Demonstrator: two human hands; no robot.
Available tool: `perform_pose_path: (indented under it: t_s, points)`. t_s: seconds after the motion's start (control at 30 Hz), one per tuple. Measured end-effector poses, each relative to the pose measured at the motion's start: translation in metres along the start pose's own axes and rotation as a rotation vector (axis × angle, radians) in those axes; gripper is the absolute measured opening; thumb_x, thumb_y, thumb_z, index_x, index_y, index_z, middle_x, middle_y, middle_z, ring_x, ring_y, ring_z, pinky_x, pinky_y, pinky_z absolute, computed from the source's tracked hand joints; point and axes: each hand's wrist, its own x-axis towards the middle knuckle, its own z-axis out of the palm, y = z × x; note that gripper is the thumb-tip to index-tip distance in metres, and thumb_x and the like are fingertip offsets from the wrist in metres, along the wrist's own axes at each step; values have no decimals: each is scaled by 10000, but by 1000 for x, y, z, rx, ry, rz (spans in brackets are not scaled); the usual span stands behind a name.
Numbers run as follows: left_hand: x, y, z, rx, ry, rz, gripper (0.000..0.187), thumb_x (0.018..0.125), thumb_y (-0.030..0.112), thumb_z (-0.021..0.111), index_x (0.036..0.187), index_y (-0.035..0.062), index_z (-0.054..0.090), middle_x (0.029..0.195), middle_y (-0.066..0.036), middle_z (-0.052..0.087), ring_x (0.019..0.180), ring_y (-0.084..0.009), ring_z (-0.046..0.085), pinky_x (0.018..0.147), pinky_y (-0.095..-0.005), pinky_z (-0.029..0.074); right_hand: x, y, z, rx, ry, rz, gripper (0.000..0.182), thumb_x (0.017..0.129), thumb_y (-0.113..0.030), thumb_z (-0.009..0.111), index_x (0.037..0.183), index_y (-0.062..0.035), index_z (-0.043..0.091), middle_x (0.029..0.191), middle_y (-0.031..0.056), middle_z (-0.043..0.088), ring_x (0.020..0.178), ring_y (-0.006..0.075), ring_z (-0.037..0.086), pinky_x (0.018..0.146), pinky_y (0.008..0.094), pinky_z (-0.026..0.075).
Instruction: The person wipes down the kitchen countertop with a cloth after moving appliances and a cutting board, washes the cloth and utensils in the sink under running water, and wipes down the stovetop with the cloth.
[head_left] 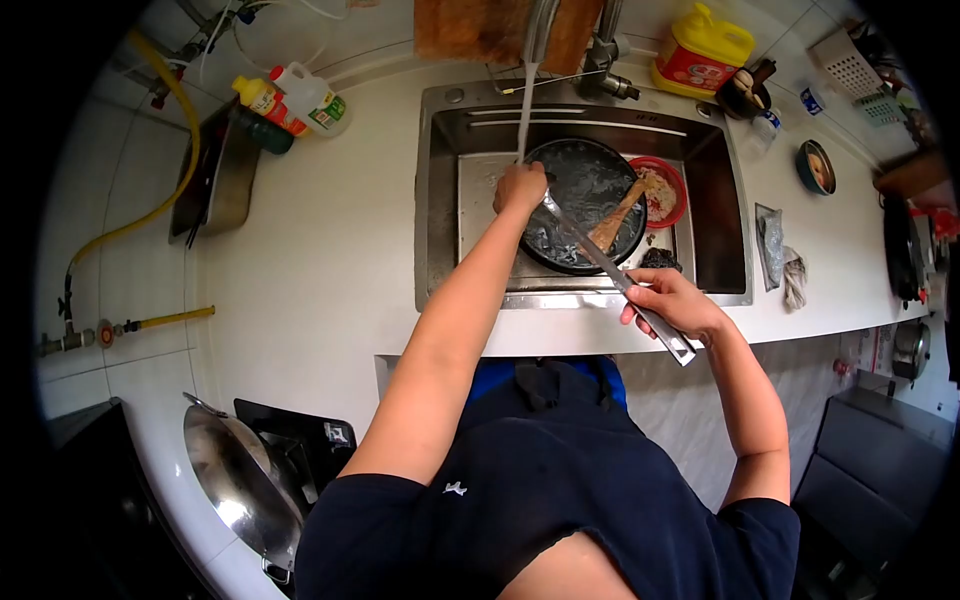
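My right hand (672,303) is wrapped round the handle of a long metal utensil (590,247), which slants up to the left across a black pan of water (575,165). At the utensil's far end, near the water stream (526,110), my left hand (521,188) is closed; its fingertips and what they grip are hidden. The pan stands in the steel sink (470,300). A wooden spatula (617,218) leans in the pan, its upper end over a red bowl (668,205) with pale, reddish contents.
Bottles (312,100) stand on the counter (300,220) at the left. A yellow jug (702,52) is behind the sink, and a small bowl (815,167) lies to the right. A wok (235,475) is at the lower left.
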Motion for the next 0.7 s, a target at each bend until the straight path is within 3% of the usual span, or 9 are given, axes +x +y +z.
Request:
perform_pose_path:
  t_s: [0.13, 0.23, 0.33, 0.4, 0.43, 0.47, 0.57, 0.6, 0.7]
  points:
    - [-18, 8, -15, 111, -32, 240, 405, 870, 394, 441, 1080, 124, 657, 1118, -142, 625, 1060, -353, 562, 903, -421, 437, 10, 2, -6, 18, -36, -57, 140, 943, -147, 498, 948, -17, 548, 687, 17, 578, 537, 60, 520, 453, 213, 438]
    - [-15, -5, -18, 166, -17, 547, 371, 859, 364, 493, 1106, 132, 643, 1089, -115, 639, 1031, -335, 578, 860, -387, 446, 16, -3, -11, 48, -56, -61, 139, 940, -135, 499, 958, -12, 562, 682, 11, 570, 533, 58, 515, 455, 211, 439]
    - [1, -17, -26, 158, -82, 630, 365, 854, 346, 513, 1128, 130, 622, 1073, -121, 636, 1006, -323, 586, 840, -372, 455, 20, -11, -12, 93, -57, -48, 139, 927, -132, 526, 965, -8, 574, 677, 8, 570, 525, 55, 515, 453, 204, 436]
    - [22, -24, -35, -7, -36, 537, 389, 872, 396, 488, 1003, 74, 663, 983, -136, 656, 946, -274, 616, 814, -369, 467, 27, -15, -9, 77, -36, -48, 255, 904, -152, 569, 1092, 21, 556, 640, -9, 535, 488, 54, 485, 447, 197, 413]
    - [22, -22, -41, -89, -14, 489, 433, 882, 421, 475, 941, 46, 684, 938, -143, 666, 915, -250, 631, 801, -368, 473, 32, -13, -11, 60, -52, -60, 256, 898, -156, 579, 1085, 18, 556, 637, -10, 531, 488, 53, 485, 451, 196, 412]
    - [21, -20, -46, -439, -154, 7, 393, 886, 376, 539, 1016, 17, 635, 981, -151, 635, 935, -262, 614, 850, -396, 477, 39, -11, -13, 43, -70, -73, 257, 893, -161, 588, 1078, 15, 557, 634, -10, 527, 489, 52, 484, 454, 194, 411]
    - [43, -38, -52, -1310, -406, -259, 415, 931, 321, 518, 1231, 38, 469, 1236, -167, 504, 1141, -353, 491, 953, -572, 399, 61, -4, -20, 14, -91, -141, 294, 862, -170, 637, 1082, 10, 560, 639, -13, 525, 511, 45, 493, 475, 184, 410]
    - [33, -31, -58, -1523, -415, -310, 458, 926, 250, 540, 1273, 4, 371, 1243, -233, 468, 1160, -389, 472, 1019, -560, 359, 69, -1, -24, 17, -94, -168, 315, 853, -162, 649, 1101, 13, 562, 654, -9, 534, 522, 44, 497, 480, 185, 411]
    - [25, -17, -60, -1675, -354, -406, 389, 949, 192, 482, 1261, -10, 370, 1247, -242, 470, 1171, -385, 472, 1011, -560, 365, 83, 1, -32, -21, -95, -189, 351, 846, -150, 656, 1135, 20, 552, 679, 3, 547, 570, 45, 509, 509, 185, 427]
